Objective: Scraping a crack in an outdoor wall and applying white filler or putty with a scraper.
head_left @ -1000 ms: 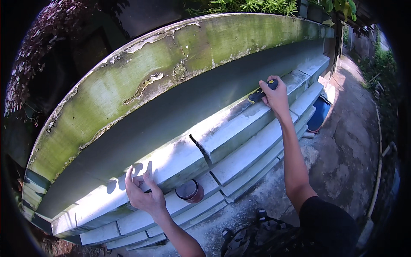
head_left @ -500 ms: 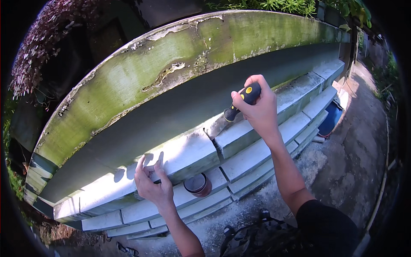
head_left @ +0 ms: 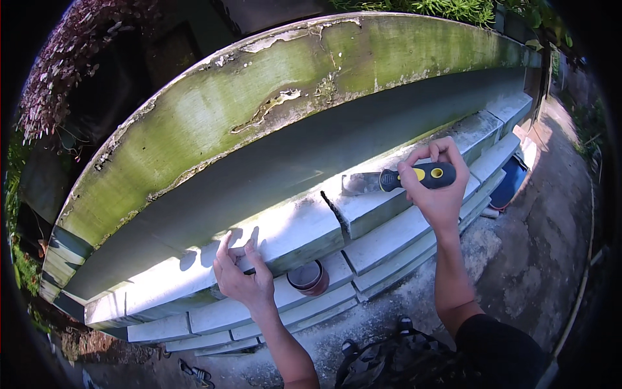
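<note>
My right hand (head_left: 442, 194) is closed round the black and yellow handle of a putty knife (head_left: 410, 178). Its grey, smeared blade lies nearly level over the top of a white step slab (head_left: 363, 201), just right of the dark gap between two slabs. I cannot tell if the blade touches the surface. To the left, my left hand (head_left: 245, 279) rests at the front edge of the neighbouring sunlit slab (head_left: 291, 227), thumb and fingers apart, casting shadows on it. No object shows in that hand.
Below the ledge, a reddish-brown pot (head_left: 308, 279) stands on a lower step. A mossy curved wall (head_left: 220, 123) with peeling paint rises behind. At right lie a blue object (head_left: 508, 185) and a concrete path (head_left: 531, 227). Sandals (head_left: 195, 374) lie at the lower left.
My right hand has moved right and down, swinging the putty knife from a steep slant to nearly level. The blade has left the gap between the slabs. My left hand stays on the ledge.
</note>
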A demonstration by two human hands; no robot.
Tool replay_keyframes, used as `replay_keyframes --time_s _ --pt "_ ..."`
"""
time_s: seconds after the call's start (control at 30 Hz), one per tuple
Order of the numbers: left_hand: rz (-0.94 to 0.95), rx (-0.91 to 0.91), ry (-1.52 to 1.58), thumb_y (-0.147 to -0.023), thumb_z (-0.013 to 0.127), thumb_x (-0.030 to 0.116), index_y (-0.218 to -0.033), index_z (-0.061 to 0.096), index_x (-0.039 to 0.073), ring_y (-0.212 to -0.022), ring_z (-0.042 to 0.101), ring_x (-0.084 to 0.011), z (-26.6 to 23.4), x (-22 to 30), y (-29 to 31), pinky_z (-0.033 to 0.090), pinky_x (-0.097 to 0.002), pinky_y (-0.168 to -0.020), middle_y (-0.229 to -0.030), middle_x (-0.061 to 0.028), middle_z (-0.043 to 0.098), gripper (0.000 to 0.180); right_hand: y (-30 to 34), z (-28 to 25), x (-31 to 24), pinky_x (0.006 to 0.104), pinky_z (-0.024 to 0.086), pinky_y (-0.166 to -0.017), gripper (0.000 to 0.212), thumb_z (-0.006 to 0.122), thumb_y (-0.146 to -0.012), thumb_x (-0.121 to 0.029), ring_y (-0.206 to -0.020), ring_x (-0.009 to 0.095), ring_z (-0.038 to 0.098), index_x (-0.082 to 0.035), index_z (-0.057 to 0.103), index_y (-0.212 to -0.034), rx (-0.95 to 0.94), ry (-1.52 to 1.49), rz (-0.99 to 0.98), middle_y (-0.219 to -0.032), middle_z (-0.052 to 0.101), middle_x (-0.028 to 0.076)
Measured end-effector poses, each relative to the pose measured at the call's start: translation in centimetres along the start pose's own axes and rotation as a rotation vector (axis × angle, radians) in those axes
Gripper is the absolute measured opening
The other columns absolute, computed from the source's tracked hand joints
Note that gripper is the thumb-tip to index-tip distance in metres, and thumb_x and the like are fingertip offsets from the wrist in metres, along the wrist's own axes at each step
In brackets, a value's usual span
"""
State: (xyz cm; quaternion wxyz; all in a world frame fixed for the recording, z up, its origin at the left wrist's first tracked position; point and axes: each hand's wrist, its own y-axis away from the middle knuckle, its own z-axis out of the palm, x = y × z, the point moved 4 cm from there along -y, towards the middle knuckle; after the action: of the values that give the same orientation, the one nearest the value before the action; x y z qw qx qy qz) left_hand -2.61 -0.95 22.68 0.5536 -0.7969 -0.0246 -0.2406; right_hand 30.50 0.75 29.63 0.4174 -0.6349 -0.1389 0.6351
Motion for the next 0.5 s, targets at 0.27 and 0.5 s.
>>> replay_keyframes --time_s 0.27,0.5 --pt "0.038 0.040 -0.011 -0.087 0.066 0.016 -0.120 0.066 0.005 -0.075 0.058 -0.0204 -0.3 -0.9 0.0 0.047 -0.0333 -0.068 -0.076 -0.0033 0.065 0.035 3.0 -2.9 0.1 0.0278 0.051 -0.075 0.042 0.086 -0.073 -0.003 -0.080 0.013 0.059 -0.006 0.050 -0.095 0.287 0.013 -0.258 -0.089 0.063 0.009" --pt "0.093 0.124 -0.052 -0.083 0.062 0.014 -0.111 0.070 0.006 -0.069 0.053 -0.0196 0.6 -0.6 0.3 0.044 -0.0330 -0.066 -0.076 -0.0027 0.065 0.030 3.7 -3.6 -1.6 0.0314 0.043 -0.076 0.019 0.067 -0.085 -0.004 -0.078 0.016 0.049 -0.006 0.048 -0.082 0.377 0.334 -0.617 -0.081 0.052 0.007"
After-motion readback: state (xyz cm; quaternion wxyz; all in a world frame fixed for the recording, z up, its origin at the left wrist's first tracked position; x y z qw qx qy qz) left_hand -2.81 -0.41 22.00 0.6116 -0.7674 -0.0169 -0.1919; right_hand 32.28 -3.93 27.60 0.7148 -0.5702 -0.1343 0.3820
